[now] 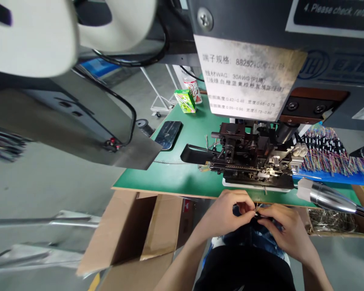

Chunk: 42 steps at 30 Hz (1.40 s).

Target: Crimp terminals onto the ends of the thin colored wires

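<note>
Pinched between both sets of fingertips is a small dark piece with fine wires, held low at 6 o'clock in the head view, just in front of the bench edge. Left hand curls in from 7 o'clock, thumb and forefinger closed narrow on the piece; right hand comes in from 5 o'clock and meets it, its fingers also closed on the same wire piece. What exactly the piece is cannot be made out: it is tiny and partly hidden by the fingers.

Directly above the hands, toward 12 o'clock, sits a black crimping head on the green bench top, with a paper spec label hanging over it. At 3 o'clock a blue rack of coloured wire bundles lies just beside the machine, and a shiny metal cone pokes in below it. At 9 o'clock from the machine a dark phone lies flat, with a green drink carton further back. An open cardboard box stands under the bench at 8 o'clock.

By my judgement the step in hand is sorting or straightening wire ends at the lap, before they go to the machine. A next move would call for a steady, fine pinch and a short lift toward 12 o'clock, keeping the strands from splaying
</note>
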Motion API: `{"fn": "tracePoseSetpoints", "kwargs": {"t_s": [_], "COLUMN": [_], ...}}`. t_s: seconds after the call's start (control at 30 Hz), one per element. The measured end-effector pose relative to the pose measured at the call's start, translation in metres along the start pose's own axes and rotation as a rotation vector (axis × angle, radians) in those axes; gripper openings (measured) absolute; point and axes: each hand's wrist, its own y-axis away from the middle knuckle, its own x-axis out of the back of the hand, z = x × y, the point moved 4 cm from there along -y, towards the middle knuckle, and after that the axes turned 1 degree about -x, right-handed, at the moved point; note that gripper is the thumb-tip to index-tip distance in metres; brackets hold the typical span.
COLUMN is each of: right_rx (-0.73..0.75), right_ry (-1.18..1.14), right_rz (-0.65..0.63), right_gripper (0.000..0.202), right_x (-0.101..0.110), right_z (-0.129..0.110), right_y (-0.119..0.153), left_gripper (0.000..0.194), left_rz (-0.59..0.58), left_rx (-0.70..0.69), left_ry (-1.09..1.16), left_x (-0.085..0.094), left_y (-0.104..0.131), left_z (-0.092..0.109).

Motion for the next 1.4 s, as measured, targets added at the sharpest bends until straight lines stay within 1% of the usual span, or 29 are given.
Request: {"fn": "tracePoseSetpoints", "kwargs": {"t_s": [0.07, 0.1, 0.13, 0.2, 0.27, 0.3, 0.4, 0.47, 0.53, 0.63, 0.73, 0.87, 1.0, 1.07, 1.13, 1.2, 1.27, 1.4], "right_rx": [0.002, -0.033, -0.091, -0.238, -0.356, -0.39, -0.434, -0.439, -0.414, -0.383, -0.393, -0.376, -0.329, -0.33, -0.322, -0.304, -0.286, -0.319], "right_ry": [-0.002, -0.027, -0.064, -0.171, -0.306, -0.37, -0.492, -0.529, -0.57, -0.61, -0.632, -0.683, -0.687, -0.673, -0.644, -0.588, -0.529, -0.46], "right_rz": [0.001, 0.033, 0.077, 0.186, 0.302, 0.355, 0.474, 0.512, 0.508, 0.449, 0.408, 0.447, 0.479, 0.534, 0.52, 0.474, 0.438, 0.485], "right_gripper": [0.014, 0.013, 0.012, 0.013, 0.017, 0.018, 0.018, 0.016, 0.014, 0.013, 0.012, 0.009, 0.01, 0.01, 0.009, 0.009, 0.009, 0.016], "right_x": [0.002, 0.002, 0.0, -0.005, -0.013, -0.017, -0.025, -0.026, -0.024, -0.021, -0.021, -0.02, -0.018, -0.016, -0.016, -0.017, -0.018, -0.017], "right_z": [-0.001, 0.001, 0.003, 0.008, 0.011, 0.011, 0.01, 0.011, 0.012, 0.018, 0.02, 0.013, 0.005, 0.006, 0.01, 0.013, 0.015, 0.014], "right_y": [-0.001, 0.0, 0.001, 0.005, 0.01, 0.011, 0.011, 0.01, 0.008, 0.008, 0.007, 0.001, -0.008, -0.008, -0.007, -0.005, -0.004, -0.003], "left_gripper": [0.012, 0.012, 0.013, 0.016, 0.02, 0.022, 0.032, 0.038, 0.04, 0.041, 0.041, 0.044, 0.043, 0.04, 0.04, 0.043, 0.044, 0.042], "left_rz": [-0.027, -0.004, 0.043, 0.18, 0.324, 0.385, 0.518, 0.577, 0.604, 0.591, 0.518, 0.41, 0.366, 0.331, 0.277, 0.228, 0.218, 0.252], "left_rx": [-0.014, -0.029, -0.047, -0.092, -0.143, -0.162, -0.19, -0.194, -0.195, -0.173, -0.138, -0.101, -0.064, -0.058, -0.032, 0.022, 0.087, 0.166], "left_ry": [-0.031, -0.007, 0.042, 0.196, 0.361, 0.427, 0.573, 0.638, 0.671, 0.69, 0.721, 0.733, 0.689, 0.71, 0.756, 0.781, 0.778, 0.801], "left_x": [0.002, 0.002, 0.001, -0.004, -0.013, -0.018, -0.036, -0.045, -0.052, -0.056, -0.056, -0.05, -0.045, -0.047, -0.052, -0.058, -0.062, -0.064], "left_y": [-0.001, -0.002, -0.003, -0.005, -0.007, -0.007, -0.009, -0.009, -0.009, -0.01, -0.011, -0.013, -0.009, -0.005, 0.0, 0.004, 0.007, 0.007], "left_z": [0.002, 0.002, 0.003, 0.002, -0.001, -0.003, -0.01, -0.015, -0.018, -0.019, -0.017, -0.013, -0.017, -0.022, -0.027, -0.03, -0.033, -0.037]}}
